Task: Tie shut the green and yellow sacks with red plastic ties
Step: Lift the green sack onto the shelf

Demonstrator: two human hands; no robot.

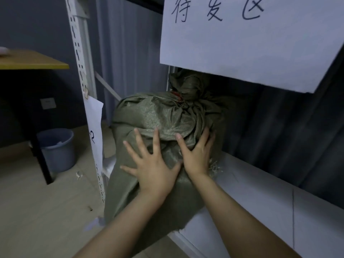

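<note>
Dull green woven plastic sack (167,116) sits centre frame on a white shelf board (260,192), bulging, with its lower end drooping over the shelf's front edge. The neck is bunched at upper centre and cinched by a red plastic tie (176,95), only partly visible among the folds.

Left hand (150,174), just below centre, is flat on the sack's near face with fingers straight and spread wide, gripping nothing. Right hand (197,157), just beside it to the right, is also flat on the sack, fingers spread and pointing up, thumb near the left thumb. Both forearms enter from the bottom edge.

A large white paper sign (251,43) with black handwritten characters hangs at upper right. A white perforated metal upright (80,58) stands left of centre, with a white paper sheet (95,127) hanging on it. A blue-grey plastic bucket (57,148) stands on the floor at lower left, under a yellow-topped counter (31,61).
</note>
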